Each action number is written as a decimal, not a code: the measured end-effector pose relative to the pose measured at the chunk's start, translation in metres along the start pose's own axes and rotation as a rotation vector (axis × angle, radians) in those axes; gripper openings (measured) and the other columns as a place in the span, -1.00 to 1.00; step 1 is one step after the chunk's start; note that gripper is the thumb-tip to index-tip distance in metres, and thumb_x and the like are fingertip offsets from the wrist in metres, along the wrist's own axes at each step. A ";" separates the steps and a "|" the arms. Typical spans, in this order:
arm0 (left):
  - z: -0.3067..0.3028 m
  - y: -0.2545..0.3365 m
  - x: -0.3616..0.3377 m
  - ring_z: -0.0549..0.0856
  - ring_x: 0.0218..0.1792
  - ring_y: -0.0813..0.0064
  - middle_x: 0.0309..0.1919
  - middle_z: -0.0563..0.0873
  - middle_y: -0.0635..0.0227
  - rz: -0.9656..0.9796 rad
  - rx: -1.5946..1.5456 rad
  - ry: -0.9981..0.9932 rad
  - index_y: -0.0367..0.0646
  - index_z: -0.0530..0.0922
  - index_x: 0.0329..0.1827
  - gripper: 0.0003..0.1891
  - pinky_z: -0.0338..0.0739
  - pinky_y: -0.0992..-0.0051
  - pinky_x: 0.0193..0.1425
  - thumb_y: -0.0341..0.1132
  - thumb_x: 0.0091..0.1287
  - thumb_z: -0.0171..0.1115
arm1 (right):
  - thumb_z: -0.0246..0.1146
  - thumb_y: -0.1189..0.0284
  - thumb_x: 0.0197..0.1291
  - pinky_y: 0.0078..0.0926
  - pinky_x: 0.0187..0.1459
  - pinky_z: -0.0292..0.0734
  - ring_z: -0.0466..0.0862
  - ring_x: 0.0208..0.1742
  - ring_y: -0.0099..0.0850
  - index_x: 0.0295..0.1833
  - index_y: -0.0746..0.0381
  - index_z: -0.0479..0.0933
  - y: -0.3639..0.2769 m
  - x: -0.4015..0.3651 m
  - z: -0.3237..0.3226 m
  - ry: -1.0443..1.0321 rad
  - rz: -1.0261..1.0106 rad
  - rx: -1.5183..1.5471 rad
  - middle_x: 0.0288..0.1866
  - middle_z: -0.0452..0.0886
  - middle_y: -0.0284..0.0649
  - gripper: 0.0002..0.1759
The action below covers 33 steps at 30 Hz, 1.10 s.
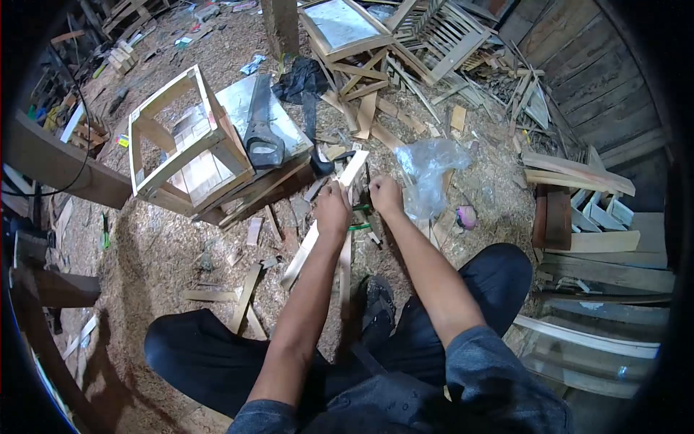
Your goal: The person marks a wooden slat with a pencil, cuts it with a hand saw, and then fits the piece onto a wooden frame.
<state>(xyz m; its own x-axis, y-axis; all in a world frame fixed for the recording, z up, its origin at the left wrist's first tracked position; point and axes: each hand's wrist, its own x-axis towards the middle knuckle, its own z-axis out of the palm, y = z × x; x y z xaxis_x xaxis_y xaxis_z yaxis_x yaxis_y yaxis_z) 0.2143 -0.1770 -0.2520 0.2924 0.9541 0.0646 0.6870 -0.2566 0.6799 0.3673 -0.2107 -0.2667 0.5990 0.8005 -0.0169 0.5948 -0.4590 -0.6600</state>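
My left hand [334, 210] is closed around a pale wooden strip [353, 168], whose upper end juts out past the knuckles. The strip slants, and a light length of wood [301, 257] shows below the wrist, perhaps the same piece. Just to the right, my right hand [385, 195] has its fingers curled together; what they hold, if anything, is too small to make out. Between the hands and slightly below lies a thin green item [359, 227], partly hidden. Another narrow wood piece [345, 271] runs down toward my foot.
A wooden frame [181, 148] stands on the left beside a handsaw [262, 134] resting on a board. A clear plastic bag [426, 173] lies right of my hands. Wood offcuts [246, 296] and shavings cover the ground. Stacked boards [578, 173] line the right side.
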 end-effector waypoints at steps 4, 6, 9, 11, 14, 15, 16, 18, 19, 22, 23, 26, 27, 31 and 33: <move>0.014 -0.009 -0.006 0.67 0.00 -0.19 0.00 0.65 -0.13 0.014 0.067 -0.042 -0.23 0.53 0.14 -0.71 0.60 -0.03 0.08 -0.23 0.52 0.07 | 0.27 0.42 0.24 -0.05 0.01 0.64 0.75 -0.11 0.09 -0.22 0.20 0.75 0.030 0.001 0.021 -0.003 0.040 -0.045 -0.20 0.75 0.10 -0.84; 0.016 -0.008 -0.004 0.67 0.03 -0.17 0.03 0.64 -0.11 -0.028 0.090 -0.085 -0.22 0.51 0.18 -0.69 0.60 -0.03 0.08 -0.22 0.53 0.06 | 0.31 0.38 0.26 -0.07 0.05 0.64 0.75 -0.06 0.07 -0.17 0.23 0.75 0.033 0.009 0.023 0.003 0.106 -0.038 -0.17 0.76 0.09 -0.83; 0.023 -0.012 0.000 0.65 0.10 -0.11 0.09 0.63 -0.07 -0.051 0.138 -0.135 -0.20 0.49 0.25 -0.63 0.59 -0.06 0.10 -0.14 0.57 0.01 | 0.35 0.35 0.27 -0.08 0.08 0.63 0.74 -0.01 0.06 -0.11 0.23 0.74 0.030 0.018 0.029 -0.048 0.182 -0.093 -0.11 0.75 0.08 -0.79; 0.031 -0.021 -0.002 0.64 0.16 -0.07 0.16 0.61 -0.03 -0.050 0.170 -0.157 -0.19 0.47 0.29 -0.59 0.60 -0.04 0.12 -0.08 0.60 -0.04 | 0.35 0.34 0.26 -0.07 0.09 0.63 0.73 0.00 0.06 -0.09 0.24 0.73 0.028 0.017 0.036 -0.074 0.180 -0.120 -0.09 0.75 0.08 -0.78; 0.023 -0.021 -0.004 0.63 0.15 -0.12 0.13 0.60 -0.10 -0.098 0.126 -0.175 -0.20 0.44 0.32 -0.61 0.60 -0.02 0.14 -0.16 0.56 0.02 | 0.36 0.32 0.24 -0.04 0.10 0.63 0.73 0.02 0.07 -0.07 0.26 0.72 0.022 0.020 0.042 -0.111 0.173 -0.192 -0.04 0.74 0.08 -0.74; 0.021 -0.022 -0.005 0.64 0.13 -0.13 0.11 0.62 -0.09 -0.069 0.134 -0.147 -0.21 0.46 0.29 -0.62 0.60 0.00 0.13 -0.16 0.58 0.01 | 0.36 0.32 0.23 -0.04 0.10 0.63 0.73 0.03 0.07 -0.08 0.27 0.71 0.024 0.022 0.040 -0.155 0.198 -0.234 -0.04 0.74 0.10 -0.73; 0.018 -0.022 -0.005 0.64 0.13 -0.13 0.11 0.62 -0.09 -0.076 0.141 -0.143 -0.21 0.46 0.29 -0.62 0.60 0.00 0.13 -0.16 0.58 0.01 | 0.37 0.31 0.22 -0.03 0.10 0.63 0.73 0.04 0.08 -0.09 0.28 0.71 0.025 0.024 0.039 -0.200 0.225 -0.276 -0.04 0.74 0.11 -0.73; 0.007 -0.020 -0.005 0.66 0.07 -0.17 0.06 0.64 -0.10 -0.018 0.096 -0.129 -0.21 0.48 0.26 -0.62 0.60 0.00 0.11 -0.14 0.59 -0.01 | 0.36 0.32 0.21 -0.03 0.10 0.63 0.73 0.03 0.09 -0.10 0.30 0.71 0.022 0.026 0.033 -0.185 0.239 -0.249 -0.05 0.74 0.14 -0.73; -0.008 -0.012 -0.002 0.66 0.02 -0.20 0.03 0.64 -0.12 0.019 0.076 -0.149 -0.22 0.49 0.25 -0.63 0.60 -0.01 0.09 -0.15 0.59 -0.01 | 0.35 0.33 0.20 -0.03 0.10 0.64 0.73 0.03 0.11 -0.12 0.32 0.70 0.019 0.028 0.030 -0.164 0.258 -0.225 -0.06 0.73 0.17 -0.73; -0.053 0.014 0.011 0.65 0.00 -0.18 0.00 0.64 -0.11 0.126 0.010 -0.083 -0.23 0.49 0.24 -0.65 0.58 -0.02 0.07 -0.17 0.59 0.01 | 0.34 0.33 0.19 -0.04 0.08 0.65 0.74 0.00 0.15 -0.13 0.35 0.69 0.025 0.039 0.038 -0.139 0.293 -0.144 -0.09 0.73 0.20 -0.71; -0.069 0.023 0.014 0.65 -0.02 -0.16 -0.03 0.64 -0.09 0.183 0.030 -0.050 -0.23 0.49 0.24 -0.66 0.57 -0.03 0.05 -0.20 0.57 0.04 | 0.34 0.32 0.18 -0.04 0.10 0.65 0.73 0.03 0.15 -0.11 0.35 0.69 0.029 0.040 0.044 -0.170 0.245 -0.164 -0.07 0.73 0.19 -0.69; -0.109 0.036 0.016 0.65 -0.01 -0.15 -0.04 0.64 -0.07 0.306 0.055 -0.015 -0.22 0.48 0.25 -0.66 0.57 -0.02 0.04 -0.21 0.55 0.07 | 0.31 0.33 0.19 -0.02 0.17 0.61 0.69 0.15 0.13 -0.06 0.35 0.67 0.032 0.040 0.054 -0.285 0.248 -0.239 0.06 0.69 0.21 -0.68; -0.123 0.039 0.014 0.64 0.01 -0.14 -0.02 0.64 -0.05 0.329 0.078 -0.047 -0.21 0.47 0.27 -0.65 0.58 -0.02 0.05 -0.22 0.54 0.08 | 0.31 0.35 0.19 -0.03 0.18 0.61 0.69 0.16 0.13 -0.06 0.35 0.68 0.027 0.036 0.051 -0.271 0.247 -0.238 0.06 0.69 0.21 -0.69; -0.164 0.047 0.000 0.63 0.10 -0.10 0.06 0.63 -0.03 0.326 0.098 -0.084 -0.19 0.44 0.32 -0.62 0.54 0.02 0.16 -0.17 0.57 0.05 | 0.28 0.40 0.22 0.01 0.14 0.61 0.70 0.10 0.15 -0.09 0.37 0.68 0.039 0.041 0.057 -0.252 0.118 -0.277 -0.01 0.71 0.21 -0.73; -0.184 0.054 -0.002 0.65 0.07 -0.08 0.04 0.65 -0.04 0.348 0.103 -0.026 -0.21 0.46 0.33 -0.60 0.56 0.04 0.15 -0.20 0.54 0.11 | 0.26 0.38 0.21 0.04 0.07 0.61 0.72 -0.01 0.16 -0.15 0.39 0.69 0.031 0.039 0.054 -0.077 0.058 -0.229 -0.10 0.71 0.23 -0.72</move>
<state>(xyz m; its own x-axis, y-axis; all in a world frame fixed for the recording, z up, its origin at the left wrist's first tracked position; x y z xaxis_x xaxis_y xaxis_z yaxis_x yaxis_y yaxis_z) 0.1281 -0.1640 -0.0812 0.5365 0.8029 0.2598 0.6060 -0.5808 0.5435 0.3803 -0.1725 -0.3287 0.5982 0.7933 -0.1133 0.6717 -0.5734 -0.4691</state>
